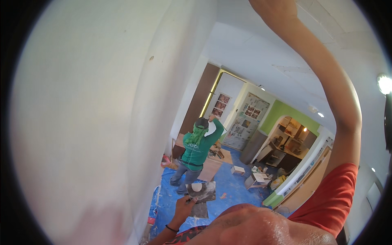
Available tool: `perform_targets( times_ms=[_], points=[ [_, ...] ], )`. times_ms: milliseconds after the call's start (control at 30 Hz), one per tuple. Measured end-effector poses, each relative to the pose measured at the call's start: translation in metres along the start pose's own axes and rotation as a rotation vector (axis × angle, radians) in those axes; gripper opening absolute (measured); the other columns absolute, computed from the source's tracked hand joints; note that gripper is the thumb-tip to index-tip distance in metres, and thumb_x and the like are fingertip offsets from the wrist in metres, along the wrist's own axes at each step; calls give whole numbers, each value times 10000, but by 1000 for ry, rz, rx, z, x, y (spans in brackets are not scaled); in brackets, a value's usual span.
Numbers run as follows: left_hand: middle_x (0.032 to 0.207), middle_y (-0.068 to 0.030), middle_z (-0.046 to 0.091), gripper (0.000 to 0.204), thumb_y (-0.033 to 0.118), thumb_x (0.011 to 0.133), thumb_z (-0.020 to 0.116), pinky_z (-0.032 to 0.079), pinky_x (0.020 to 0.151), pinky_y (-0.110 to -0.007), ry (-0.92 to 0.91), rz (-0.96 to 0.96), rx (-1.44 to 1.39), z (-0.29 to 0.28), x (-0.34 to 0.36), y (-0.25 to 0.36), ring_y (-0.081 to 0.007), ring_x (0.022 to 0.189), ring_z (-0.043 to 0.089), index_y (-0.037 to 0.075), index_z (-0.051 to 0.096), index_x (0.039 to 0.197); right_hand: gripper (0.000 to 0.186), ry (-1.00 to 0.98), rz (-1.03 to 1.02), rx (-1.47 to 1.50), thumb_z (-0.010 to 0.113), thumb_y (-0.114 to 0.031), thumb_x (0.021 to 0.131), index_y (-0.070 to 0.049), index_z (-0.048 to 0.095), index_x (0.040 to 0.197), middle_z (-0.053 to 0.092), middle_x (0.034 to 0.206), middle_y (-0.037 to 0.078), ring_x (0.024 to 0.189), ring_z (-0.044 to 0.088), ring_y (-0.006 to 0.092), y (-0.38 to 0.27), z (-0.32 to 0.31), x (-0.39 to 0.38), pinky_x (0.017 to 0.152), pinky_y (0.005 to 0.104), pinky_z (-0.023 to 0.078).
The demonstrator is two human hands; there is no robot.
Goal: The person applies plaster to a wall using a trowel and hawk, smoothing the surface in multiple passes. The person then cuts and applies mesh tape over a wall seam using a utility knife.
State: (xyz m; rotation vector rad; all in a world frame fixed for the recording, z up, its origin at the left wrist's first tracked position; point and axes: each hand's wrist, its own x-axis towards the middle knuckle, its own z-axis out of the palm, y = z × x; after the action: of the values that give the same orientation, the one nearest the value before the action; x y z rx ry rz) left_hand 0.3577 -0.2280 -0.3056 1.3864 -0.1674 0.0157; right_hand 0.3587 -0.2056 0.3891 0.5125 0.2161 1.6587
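My left hand [183, 209], with a dark band at its wrist, is low in the head view. Its fingers are closed on the edge of a dark, flat putty board [209, 192]. A round white dab, probably putty, [197, 187] sits on the board's upper left. Just below the board is a second dark flat piece [199, 210]; whether the two are joined I cannot tell. My right arm, in a red sleeve, reaches up toward the ceiling. Only part of my right hand [279, 8] shows at the top edge; its fingers and anything in them are cut off.
A pale wall [81, 106] fills the left side. Beyond the board, a person in a green shirt [197, 153] faces away with a raised arm. Blue sheeting [232, 196] covers the floor. Small white tables [258, 179] stand farther right, and the white ceiling [253, 49] shows seam marks.
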Motion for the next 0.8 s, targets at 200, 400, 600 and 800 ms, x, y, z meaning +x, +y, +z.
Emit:
perform_targets(
  times_ms=[200, 400, 600, 800],
  points=[
    [657, -54, 577, 345, 264, 928, 759, 395, 592, -347, -9, -28, -49, 5, -4, 2, -115, 644, 436, -45, 663, 809, 530, -105, -28, -199, 510, -265, 939, 34, 627, 1362, 442, 1588, 198, 1488, 326, 279, -11, -15, -3, 1133, 462, 260],
    [660, -44, 575, 342, 269, 933, 756, 385, 587, -341, -12, -47, -28, 0, 2, 15, -107, 650, 439, -35, 669, 801, 523, -111, -48, -202, 543, -253, 925, 33, 631, 1354, 469, 1571, 183, 1478, 340, 273, -10, -12, 5, 1133, 466, 270],
    [650, -53, 570, 358, 277, 937, 752, 383, 587, -353, -22, -7, -13, -9, 13, 13, -115, 641, 434, -41, 661, 799, 478, -14, -124, 5, 551, -211, 959, -9, 604, 1389, 514, 1542, 106, 1399, 442, 175, 18, 7, 15, 1158, 430, 319],
    [664, -72, 595, 360, 272, 935, 750, 404, 604, -365, -33, -23, -17, -15, 20, 8, -124, 646, 452, -54, 659, 814, 448, 51, -135, 112, 544, -203, 962, -51, 618, 1377, 535, 1528, 46, 1366, 470, 136, 20, 11, 18, 1169, 434, 322]
  ],
)
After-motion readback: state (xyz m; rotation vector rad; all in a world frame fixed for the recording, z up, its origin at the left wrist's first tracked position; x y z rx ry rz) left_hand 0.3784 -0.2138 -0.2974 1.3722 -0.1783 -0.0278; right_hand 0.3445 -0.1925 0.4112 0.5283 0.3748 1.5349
